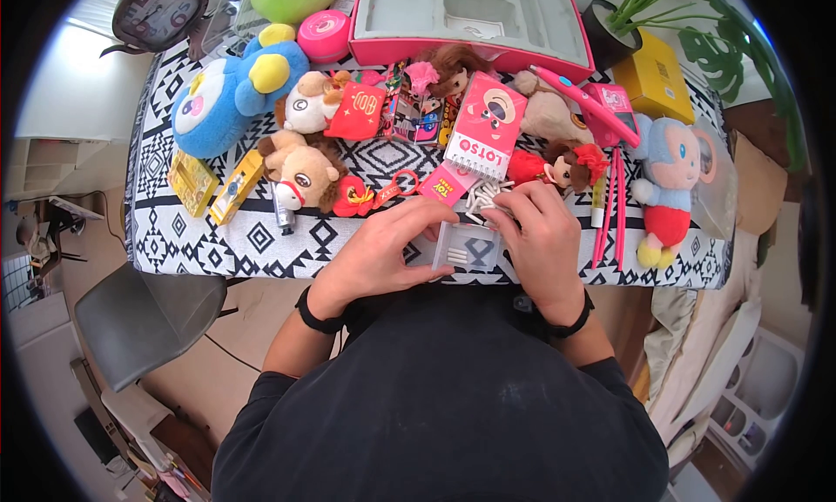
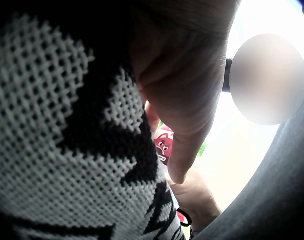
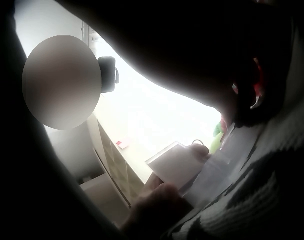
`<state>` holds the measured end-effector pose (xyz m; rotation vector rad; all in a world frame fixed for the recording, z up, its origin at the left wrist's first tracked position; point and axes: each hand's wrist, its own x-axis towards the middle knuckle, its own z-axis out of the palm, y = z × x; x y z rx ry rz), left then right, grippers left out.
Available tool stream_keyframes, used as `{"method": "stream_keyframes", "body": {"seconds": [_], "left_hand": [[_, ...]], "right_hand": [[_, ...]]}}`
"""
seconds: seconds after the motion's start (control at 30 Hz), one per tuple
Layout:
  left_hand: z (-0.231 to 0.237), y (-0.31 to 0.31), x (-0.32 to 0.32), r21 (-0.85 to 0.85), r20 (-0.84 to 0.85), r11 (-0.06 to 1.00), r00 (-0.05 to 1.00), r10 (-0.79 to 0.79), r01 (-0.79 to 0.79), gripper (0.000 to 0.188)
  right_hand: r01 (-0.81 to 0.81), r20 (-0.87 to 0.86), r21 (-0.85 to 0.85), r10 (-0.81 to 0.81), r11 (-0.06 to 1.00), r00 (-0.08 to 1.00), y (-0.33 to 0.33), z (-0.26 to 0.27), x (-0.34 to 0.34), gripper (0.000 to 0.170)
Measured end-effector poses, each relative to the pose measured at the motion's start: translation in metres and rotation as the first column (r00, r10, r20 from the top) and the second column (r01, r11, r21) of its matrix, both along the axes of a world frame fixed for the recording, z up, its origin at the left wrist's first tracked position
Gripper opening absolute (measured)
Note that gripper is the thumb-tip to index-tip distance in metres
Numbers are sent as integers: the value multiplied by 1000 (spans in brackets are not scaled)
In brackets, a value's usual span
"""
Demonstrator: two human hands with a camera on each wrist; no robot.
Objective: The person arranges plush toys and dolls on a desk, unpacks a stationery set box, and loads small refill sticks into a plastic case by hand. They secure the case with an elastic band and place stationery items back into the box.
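Left hand grips clear box, white sticks inside; right hand, fingers bent, near loose sticks; cannot tell its hold.

Forearms reach over the near edge of the bench; the left hand grips with curved fingers, the right hand bends its fingers toward it.
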<state>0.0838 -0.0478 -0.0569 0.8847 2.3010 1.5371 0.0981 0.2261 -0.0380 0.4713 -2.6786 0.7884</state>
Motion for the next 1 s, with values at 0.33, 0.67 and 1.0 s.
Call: {"method": "stream_keyframes", "body": {"seconds": [0.33,0.67,1.0], "left_hand": [[-1,0,0,1,-31,1000,1000,2,-2,69],[0,1,0,10,-37,1000,999,14,-14,70],[0,2,-2,45,-92,999,996,-1,5,69]], "right_hand": [[-236,77,-211,256,949,963,-8,14,11,21],[-340,132,-171,363,925,922,-15,7,17,25],[-353,151,-168,378,920,913,-16,5,16,22]]}}
